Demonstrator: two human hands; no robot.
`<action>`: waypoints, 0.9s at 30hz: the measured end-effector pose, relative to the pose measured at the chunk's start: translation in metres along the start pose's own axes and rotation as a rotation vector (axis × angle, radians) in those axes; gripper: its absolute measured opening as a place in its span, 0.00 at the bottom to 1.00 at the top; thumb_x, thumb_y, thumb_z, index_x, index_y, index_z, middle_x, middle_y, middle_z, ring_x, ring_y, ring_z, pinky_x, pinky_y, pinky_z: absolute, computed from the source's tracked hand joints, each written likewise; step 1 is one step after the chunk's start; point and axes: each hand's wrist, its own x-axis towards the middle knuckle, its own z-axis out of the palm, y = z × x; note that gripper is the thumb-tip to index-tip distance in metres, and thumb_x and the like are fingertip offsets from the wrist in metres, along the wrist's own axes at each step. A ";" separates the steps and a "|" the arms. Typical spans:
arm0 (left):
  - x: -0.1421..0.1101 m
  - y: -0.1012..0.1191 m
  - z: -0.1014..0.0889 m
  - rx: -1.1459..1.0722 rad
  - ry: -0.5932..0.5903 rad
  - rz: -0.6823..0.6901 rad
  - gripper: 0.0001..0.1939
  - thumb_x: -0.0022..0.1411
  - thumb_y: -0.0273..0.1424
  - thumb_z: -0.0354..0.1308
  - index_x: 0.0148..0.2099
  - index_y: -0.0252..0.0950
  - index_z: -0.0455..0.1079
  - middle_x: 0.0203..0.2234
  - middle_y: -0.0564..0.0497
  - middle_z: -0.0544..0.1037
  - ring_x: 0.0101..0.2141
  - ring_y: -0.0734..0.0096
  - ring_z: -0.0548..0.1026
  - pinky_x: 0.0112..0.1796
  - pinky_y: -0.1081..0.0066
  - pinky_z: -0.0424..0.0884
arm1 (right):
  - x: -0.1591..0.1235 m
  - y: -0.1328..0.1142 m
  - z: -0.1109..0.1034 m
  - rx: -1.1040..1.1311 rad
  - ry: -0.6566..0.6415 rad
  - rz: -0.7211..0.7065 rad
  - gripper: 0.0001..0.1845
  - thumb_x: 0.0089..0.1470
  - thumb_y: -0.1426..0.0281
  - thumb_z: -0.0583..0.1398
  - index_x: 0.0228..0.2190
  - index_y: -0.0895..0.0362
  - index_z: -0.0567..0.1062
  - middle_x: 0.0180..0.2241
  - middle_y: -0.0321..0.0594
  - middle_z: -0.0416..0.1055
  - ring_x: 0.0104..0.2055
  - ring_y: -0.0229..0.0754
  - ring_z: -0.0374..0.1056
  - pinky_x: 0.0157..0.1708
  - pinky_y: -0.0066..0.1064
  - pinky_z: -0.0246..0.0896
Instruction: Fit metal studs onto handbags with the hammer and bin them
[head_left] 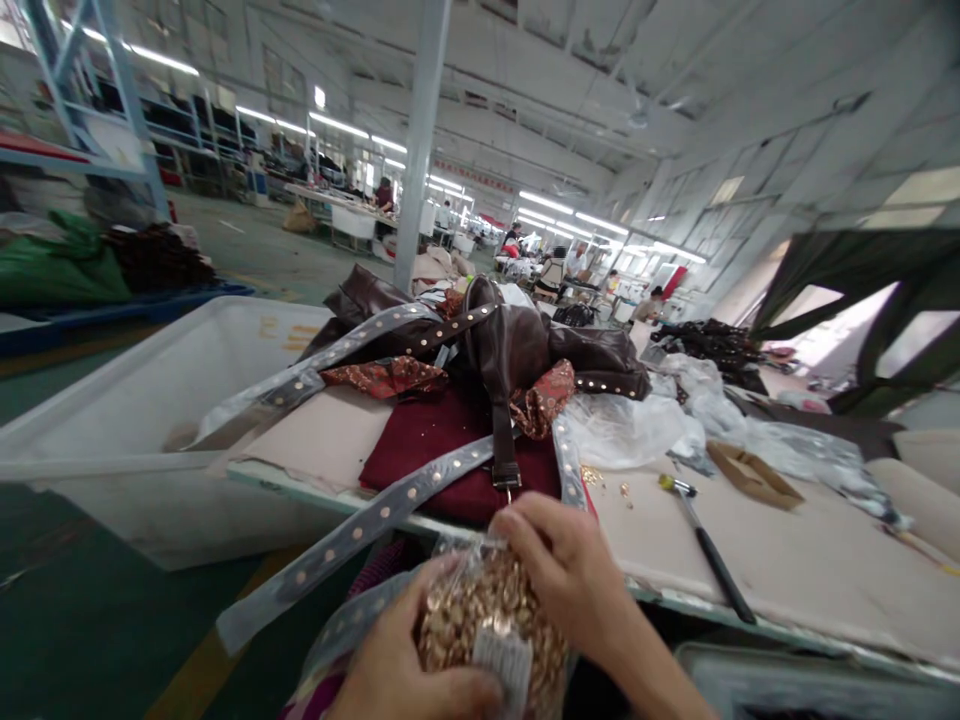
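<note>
A clear plastic bag of gold-coloured metal studs (pixel 459 622) with a white label is at the bottom centre, in front of the table edge. My left hand (pixel 420 655) grips it from the left side, thumb across the front near the label. At the bag's upper right, my right hand (pixel 574 575) has its fingers curled against the top edge of the plastic. Just beyond lies a dark brown leather bag (pixel 517 345) with studded straps under clear film and a patterned red lining. One strap ends in a metal buckle (pixel 507 478). It rests on a folded maroon cloth (pixel 442 450).
On the table (pixel 780 560) to the right lie a hammer (pixel 709 550), loose gold studs (pixel 592 476), a shallow cardboard box (pixel 754 474) and crumpled plastic. A large white bin (pixel 150 400) stands left. A pole (pixel 421 140) rises behind; people work farther back.
</note>
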 end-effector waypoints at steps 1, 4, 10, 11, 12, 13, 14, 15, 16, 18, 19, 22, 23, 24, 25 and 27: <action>0.015 0.016 0.012 -0.152 -0.038 0.016 0.45 0.40 0.34 0.76 0.61 0.40 0.65 0.49 0.44 0.79 0.48 0.47 0.78 0.48 0.59 0.77 | 0.029 -0.007 -0.015 -0.079 -0.056 -0.006 0.21 0.64 0.65 0.55 0.20 0.57 0.67 0.19 0.30 0.62 0.24 0.33 0.59 0.25 0.27 0.47; 0.070 0.049 0.038 -0.533 -0.043 0.037 0.47 0.41 0.38 0.79 0.61 0.36 0.63 0.47 0.39 0.79 0.43 0.49 0.80 0.43 0.60 0.79 | 0.116 -0.010 -0.036 -0.300 -0.236 -0.004 0.21 0.62 0.64 0.57 0.19 0.59 0.72 0.18 0.30 0.60 0.24 0.33 0.57 0.24 0.27 0.45; 0.187 0.049 0.049 -0.827 0.040 -0.005 0.29 0.66 0.48 0.58 0.60 0.33 0.67 0.47 0.37 0.79 0.42 0.54 0.81 0.45 0.59 0.78 | 0.230 0.034 -0.012 -0.536 -0.429 0.053 0.18 0.61 0.64 0.59 0.24 0.62 0.79 0.18 0.30 0.61 0.23 0.32 0.57 0.23 0.25 0.48; 0.202 0.046 0.048 -0.855 0.042 -0.031 0.28 0.69 0.48 0.54 0.60 0.33 0.66 0.46 0.36 0.79 0.43 0.55 0.81 0.46 0.59 0.78 | 0.239 0.042 -0.007 -0.569 -0.446 0.056 0.18 0.61 0.65 0.59 0.25 0.62 0.80 0.18 0.31 0.63 0.24 0.33 0.59 0.23 0.25 0.49; 0.214 0.044 0.049 -0.881 0.038 -0.060 0.28 0.70 0.48 0.51 0.61 0.32 0.66 0.46 0.36 0.80 0.43 0.54 0.81 0.46 0.58 0.78 | 0.247 0.050 -0.002 -0.602 -0.463 0.059 0.17 0.61 0.65 0.60 0.26 0.61 0.81 0.19 0.32 0.66 0.25 0.34 0.62 0.24 0.25 0.51; 0.224 0.043 0.049 -0.906 0.026 -0.091 0.30 0.70 0.50 0.50 0.60 0.31 0.67 0.45 0.35 0.80 0.43 0.53 0.81 0.47 0.57 0.78 | 0.255 0.057 0.002 -0.636 -0.481 0.062 0.17 0.61 0.64 0.60 0.27 0.61 0.81 0.21 0.34 0.69 0.27 0.35 0.66 0.26 0.25 0.53; 0.232 0.042 0.050 -0.930 0.008 -0.121 0.32 0.70 0.51 0.49 0.60 0.30 0.67 0.45 0.35 0.80 0.43 0.52 0.81 0.47 0.56 0.78 | 0.261 0.063 0.006 -0.671 -0.499 0.067 0.16 0.61 0.64 0.60 0.28 0.61 0.81 0.23 0.35 0.72 0.30 0.36 0.69 0.28 0.25 0.56; 0.239 0.042 0.052 -0.955 -0.012 -0.147 0.33 0.69 0.53 0.48 0.59 0.29 0.68 0.44 0.35 0.80 0.43 0.52 0.81 0.47 0.56 0.78 | 0.267 0.067 0.009 -0.706 -0.515 0.074 0.15 0.61 0.64 0.61 0.29 0.60 0.81 0.26 0.37 0.75 0.32 0.38 0.71 0.31 0.26 0.60; 0.244 0.044 0.054 -0.981 -0.032 -0.171 0.34 0.69 0.54 0.48 0.58 0.29 0.69 0.44 0.35 0.80 0.43 0.51 0.81 0.47 0.56 0.77 | 0.272 0.071 0.012 -0.743 -0.528 0.083 0.14 0.61 0.64 0.61 0.31 0.60 0.81 0.30 0.39 0.77 0.35 0.40 0.73 0.35 0.28 0.63; 0.254 0.047 0.058 -1.038 -0.057 -0.198 0.35 0.68 0.56 0.47 0.57 0.30 0.71 0.44 0.38 0.81 0.43 0.52 0.81 0.48 0.57 0.77 | 0.282 0.077 0.018 -0.818 -0.548 0.104 0.12 0.61 0.64 0.62 0.35 0.60 0.80 0.37 0.43 0.79 0.41 0.43 0.75 0.43 0.34 0.68; 0.258 0.049 0.060 -1.069 -0.062 -0.203 0.34 0.68 0.56 0.47 0.56 0.31 0.71 0.44 0.39 0.81 0.43 0.54 0.81 0.48 0.58 0.77 | 0.287 0.080 0.021 -0.854 -0.554 0.115 0.12 0.61 0.64 0.63 0.37 0.60 0.80 0.40 0.45 0.79 0.44 0.44 0.75 0.45 0.37 0.69; 0.270 0.052 0.064 -1.159 -0.054 -0.195 0.32 0.69 0.54 0.47 0.55 0.32 0.72 0.45 0.42 0.81 0.45 0.55 0.80 0.50 0.60 0.76 | 0.298 0.086 0.033 -0.939 -0.572 0.133 0.14 0.59 0.63 0.65 0.42 0.60 0.80 0.45 0.48 0.78 0.48 0.47 0.75 0.48 0.41 0.70; 0.273 0.052 0.064 -1.187 -0.047 -0.190 0.31 0.70 0.53 0.47 0.54 0.32 0.73 0.45 0.42 0.81 0.46 0.55 0.80 0.51 0.60 0.76 | 0.301 0.088 0.037 -0.960 -0.577 0.129 0.16 0.58 0.62 0.66 0.43 0.60 0.80 0.46 0.49 0.78 0.49 0.49 0.75 0.48 0.41 0.70; 0.276 0.052 0.065 -1.213 -0.039 -0.185 0.30 0.70 0.53 0.47 0.53 0.31 0.73 0.45 0.42 0.80 0.47 0.55 0.79 0.51 0.59 0.75 | 0.302 0.089 0.041 -0.977 -0.581 0.119 0.18 0.56 0.62 0.67 0.45 0.61 0.80 0.46 0.51 0.78 0.50 0.51 0.74 0.48 0.40 0.70; 0.278 0.051 0.065 -1.236 -0.030 -0.177 0.29 0.70 0.52 0.47 0.53 0.31 0.73 0.45 0.42 0.81 0.47 0.55 0.79 0.52 0.59 0.75 | 0.303 0.089 0.045 -0.991 -0.586 0.105 0.19 0.55 0.62 0.67 0.46 0.61 0.80 0.47 0.53 0.78 0.51 0.52 0.74 0.48 0.39 0.70; 0.280 0.048 0.065 -1.279 -0.011 -0.158 0.29 0.71 0.51 0.47 0.52 0.32 0.74 0.44 0.43 0.81 0.49 0.55 0.78 0.53 0.59 0.74 | 0.303 0.088 0.051 -1.010 -0.598 0.068 0.20 0.54 0.63 0.68 0.46 0.61 0.80 0.47 0.56 0.77 0.52 0.54 0.74 0.49 0.37 0.69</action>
